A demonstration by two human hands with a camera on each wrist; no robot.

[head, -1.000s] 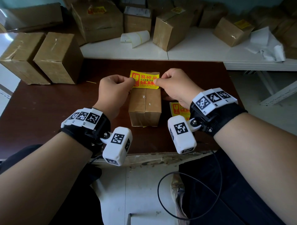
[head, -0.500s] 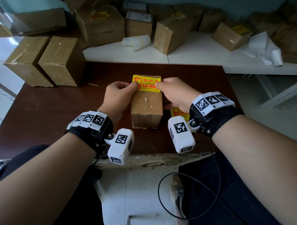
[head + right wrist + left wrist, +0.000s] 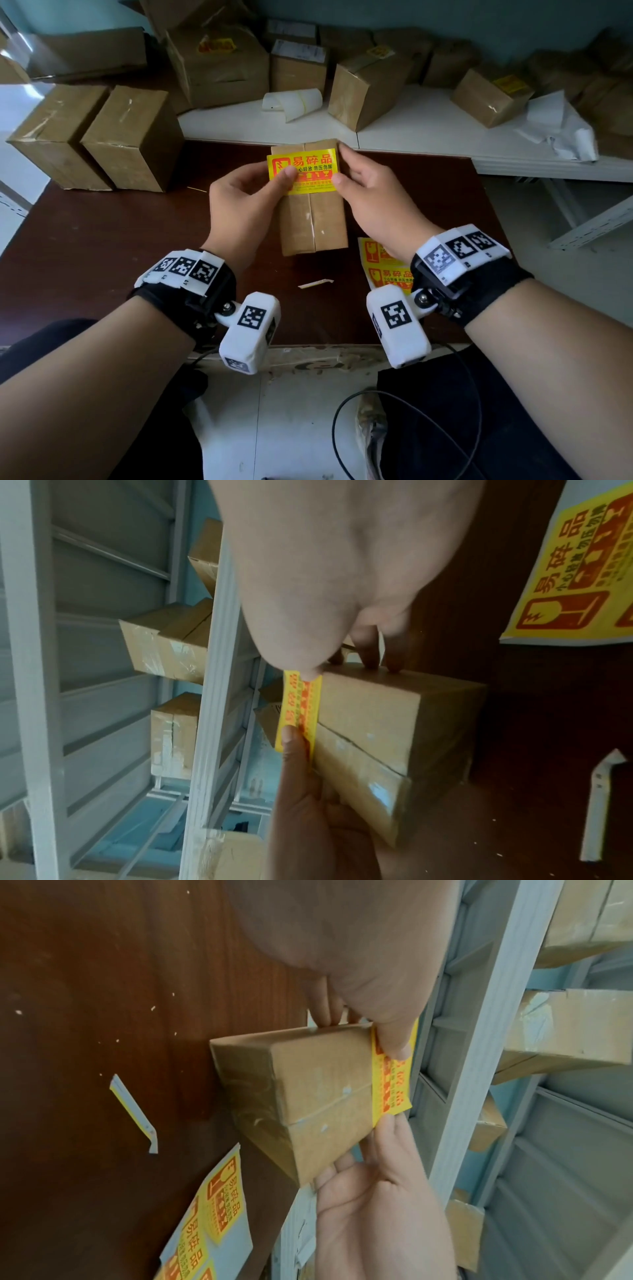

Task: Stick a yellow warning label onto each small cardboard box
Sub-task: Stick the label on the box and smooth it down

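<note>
**A:** What do you get from the head view?

**B:** I see the box [image 3: 312,205] at the table's [image 3: 102,240] centre, long side running twelve to six. The label [image 3: 310,173] lies flat across its top near the twelve o'clock end. My left hand [image 3: 239,205] sits at the box's nine o'clock side, thumb on the label's left part. My right hand [image 3: 373,202] sits at three o'clock, thumb tip on the label's right edge.

**A:** And the wrist views?

**B:** They show what the head view hides. From the left wrist, my left fingers [image 3: 323,1010] curl down the box's side while the thumb presses the label. From the right wrist, the right fingers [image 3: 371,653] touch the box's other side, thumb on the label's end. So both hands clasp the box, fingers narrow, thumbs on top.

**A:** Anything the wrists miss?

**B:** The label's printed face; from there it's edge-on. The head view also shows the sheet [image 3: 383,263] at four o'clock of the box, a paper strip [image 3: 315,283] at six, and two boxes [image 3: 96,137] at ten.
</note>
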